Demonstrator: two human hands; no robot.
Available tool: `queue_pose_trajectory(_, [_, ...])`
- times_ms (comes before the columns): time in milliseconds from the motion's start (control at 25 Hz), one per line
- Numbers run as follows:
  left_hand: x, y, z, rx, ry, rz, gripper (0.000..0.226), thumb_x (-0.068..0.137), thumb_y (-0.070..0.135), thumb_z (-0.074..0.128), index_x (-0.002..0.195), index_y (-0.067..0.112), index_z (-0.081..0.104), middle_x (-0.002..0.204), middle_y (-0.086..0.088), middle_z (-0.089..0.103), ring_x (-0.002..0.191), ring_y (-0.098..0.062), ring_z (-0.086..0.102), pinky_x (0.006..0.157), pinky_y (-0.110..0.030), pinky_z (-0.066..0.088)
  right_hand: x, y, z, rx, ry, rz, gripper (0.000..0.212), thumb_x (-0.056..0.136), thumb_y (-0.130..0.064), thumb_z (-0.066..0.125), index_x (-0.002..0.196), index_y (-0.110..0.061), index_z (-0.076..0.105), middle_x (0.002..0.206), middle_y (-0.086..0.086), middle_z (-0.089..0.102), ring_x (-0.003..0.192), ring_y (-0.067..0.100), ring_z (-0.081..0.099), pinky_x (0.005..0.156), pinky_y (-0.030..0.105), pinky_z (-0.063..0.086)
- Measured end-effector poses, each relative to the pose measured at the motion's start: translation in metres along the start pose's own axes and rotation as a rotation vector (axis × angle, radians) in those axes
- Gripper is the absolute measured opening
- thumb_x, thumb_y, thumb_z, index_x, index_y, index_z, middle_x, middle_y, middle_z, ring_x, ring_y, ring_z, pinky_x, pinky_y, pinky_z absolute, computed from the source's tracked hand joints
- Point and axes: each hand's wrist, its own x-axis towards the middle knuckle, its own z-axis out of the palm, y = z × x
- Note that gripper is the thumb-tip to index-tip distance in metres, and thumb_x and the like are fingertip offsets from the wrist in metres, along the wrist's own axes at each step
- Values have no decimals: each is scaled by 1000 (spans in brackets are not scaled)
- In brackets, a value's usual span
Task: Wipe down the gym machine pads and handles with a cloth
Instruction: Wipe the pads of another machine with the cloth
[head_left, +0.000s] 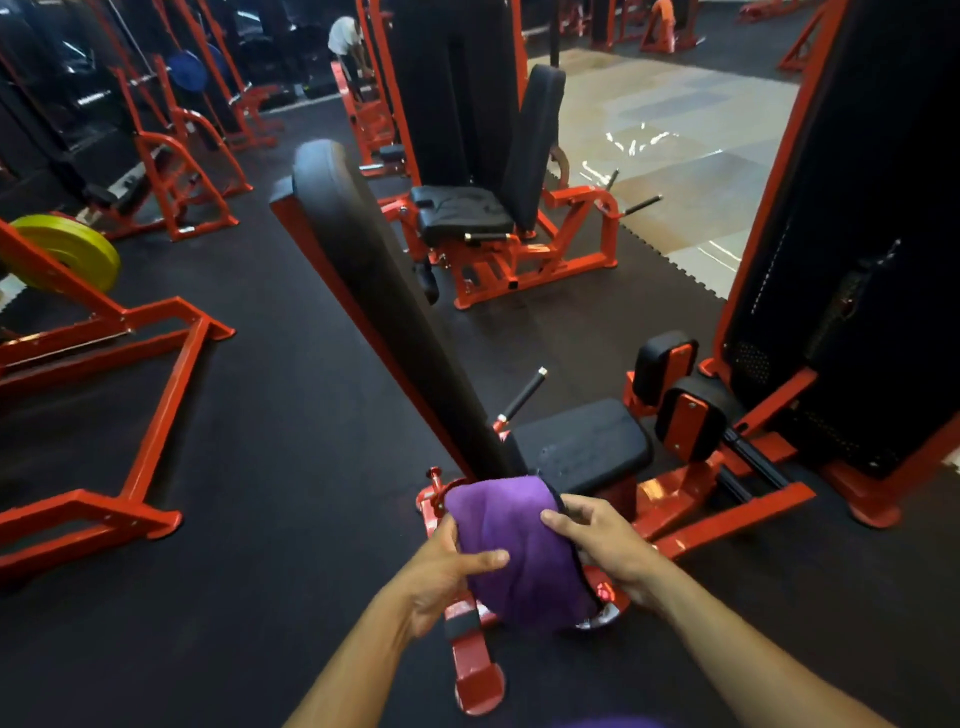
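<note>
Gym hall, floor of black rubber mats (270, 415) with a jigsaw edge meeting glossy pale tiles (675, 130) at upper right, which show streaks of reflected light. Red steel frames (130, 364) stand on the left, one carrying a yellow weight plate (72, 249), with a blue plate (187, 70) farther back. A second seated machine (483, 208) with black cushions stands mid-room; far background dim.

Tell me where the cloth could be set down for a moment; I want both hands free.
The seat pad is bare, bordered by the back pad and the two leg pads. Black floor mat left of the machine is open too. Near both hands the red base frame crowds things.
</note>
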Motion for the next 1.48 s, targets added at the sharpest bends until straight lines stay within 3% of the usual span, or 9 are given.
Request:
queue_pose_trajectory(200, [2,-22,7,47,129,-39,84,62,13,96,134,24,55,118,-9,75,108,-28,73,93,-47,60,-7,31,-1,-202,249,-22,25,94,-32,68,88,-7,71,83,9,76,77,7,62,70,37,52])
queue_pose_trajectory(360, [-8,-29,10,339,66,73,102,66,6,94,143,44,38,135,6,48,115,-23,64,92,-35,59,-9,48,0,-91,402,96,15,89,-20,76,99,-11,69,87,6,77,84,14,69,79,37,54])
queue_pose_trajectory(600, [-14,-24,10,857,123,397,58,76,10,85,125,31,62,123,25,53,112,15,50,90,-6,38,-19,53,-17,-426,-43,170,113,54,-32,96,146,-47,32,138,-8,57,125,8,57,109,31,46])
queue_pose_trajectory(840, [-11,-14,-12,767,193,392,43,80,11,84,106,40,65,116,27,65,108,7,59,90,-15,46,-10,48,-8,-452,24,6,44,77,-11,81,114,-28,66,106,-5,75,101,10,70,96,46,54])
queue_pose_trajectory(960, [-15,-10,-24,845,58,334,45,81,15,85,108,43,65,118,25,64,108,0,61,92,-26,54,-6,32,-6,-644,38,-81,11,88,-29,72,98,-30,68,96,-11,72,93,4,67,90,39,55])
queue_pose_trajectory(1080, [-16,-1,-27,919,137,354,35,88,18,78,105,45,62,111,22,66,100,-1,63,85,-28,55,-2,12,-6,-850,31,-171,15,95,-42,61,89,-28,62,95,-13,55,93,3,55,86,31,48])
queue_pose_trajectory(1160, [-15,10,-27,846,231,377,27,96,25,70,107,49,61,113,18,66,100,-1,62,85,-24,52,1,-2,-4,-707,12,-148,20,98,-40,59,85,-25,59,90,-15,55,87,3,55,83,32,45])
queue_pose_trajectory(1320, [-16,18,-18,37,106,307,51,92,41,76,135,38,49,136,4,66,127,-14,61,107,-37,49,0,-31,15,59,69,37,22,103,-33,51,107,-21,70,104,0,73,96,15,64,87,38,48])
queue_pose_trajectory(1480, [-17,-11,7,-100,-39,135,70,83,33,84,144,23,50,139,0,66,129,-19,63,106,-39,51,1,-43,24,392,207,55,32,104,-26,49,119,-7,70,113,14,74,99,21,67,84,34,53])
